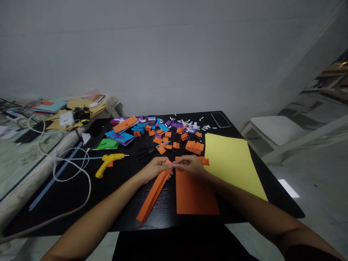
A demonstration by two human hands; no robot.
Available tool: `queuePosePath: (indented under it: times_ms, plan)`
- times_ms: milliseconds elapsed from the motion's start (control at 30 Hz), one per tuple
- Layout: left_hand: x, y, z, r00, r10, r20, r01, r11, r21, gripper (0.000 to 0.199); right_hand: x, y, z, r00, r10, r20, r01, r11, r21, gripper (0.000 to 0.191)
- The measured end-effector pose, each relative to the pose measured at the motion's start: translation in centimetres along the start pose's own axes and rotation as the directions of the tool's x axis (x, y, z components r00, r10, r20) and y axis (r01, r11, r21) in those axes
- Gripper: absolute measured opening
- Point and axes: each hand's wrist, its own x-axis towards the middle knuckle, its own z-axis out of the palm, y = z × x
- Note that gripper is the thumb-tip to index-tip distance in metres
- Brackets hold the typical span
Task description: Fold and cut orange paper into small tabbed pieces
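Note:
A long folded orange paper strip slants down toward the table's front edge. Its upper end is pinched in my left hand, thumb on top and fingers beneath. My right hand has its fingertips closed at the strip's top corner, touching my left fingers; that hand is above an orange sheet lying flat on the black table. A small folded orange piece shows just beyond my right hand. Behind the hands lie several small folded orange pieces and an orange stack.
A yellow glue gun and black-handled pliers lie left. Yellow paper is right, a phone behind it. White scraps and coloured papers lie at the back. A white cable crosses the left side.

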Motion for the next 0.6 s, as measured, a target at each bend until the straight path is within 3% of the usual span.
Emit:
queuePosePath:
  times_ms: [600]
  plan:
    - [0.10,-0.13,-0.04,1.000,0.002,0.002,-0.002,1.000,0.002,0.047,0.18,0.29,-0.18,1.000,-0.020,0.018,0.020,1.000,-0.015,0.035]
